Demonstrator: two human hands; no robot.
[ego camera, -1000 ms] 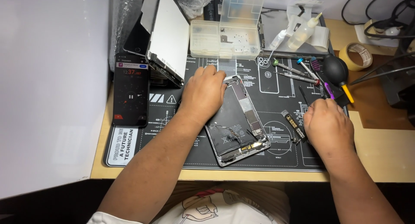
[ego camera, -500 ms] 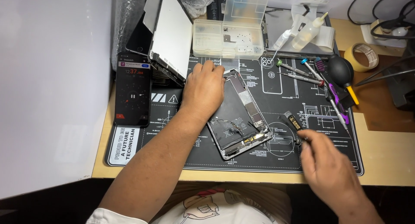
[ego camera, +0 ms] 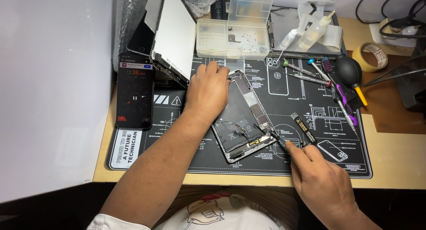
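Head view looks down on a black rubber repair mat (ego camera: 186, 154) printed with white line diagrams, with a white rectangular label panel (ego camera: 125, 149) at its near-left corner. On it lies an opened tablet chassis with bare metal frame and dark battery (ego camera: 242, 117), tilted, roughly mid-mat. The left hand (ego camera: 207, 90) lies flat, fingers spread, on the chassis's upper-left edge, pressing rather than gripping. The right hand (ego camera: 317, 176) is pinched around a thin dark tool (ego camera: 278, 139), whose tip touches the chassis's lower-right corner near a gold connector; how the fingers close behind the tool is hard to make out.

Left of the mat a black smartphone with a lit timer screen (ego camera: 134, 91) lies flat. Behind it a detached white-backed screen panel (ego camera: 171, 35) leans upright, its lower edge hidden by the phone and hand. A clear plastic compartment box (ego camera: 233, 32) sits at the mat's far edge, lid raised; its small contents cannot be told. Two translucent squeeze bottles (ego camera: 313, 28) lie beside it. Further right are several slim screwdrivers with coloured caps (ego camera: 326, 81), a black rubber air blower (ego camera: 348, 70) and a beige tape roll (ego camera: 372, 57). Black cables (ego camera: 399, 23) are cut off at the right edge.
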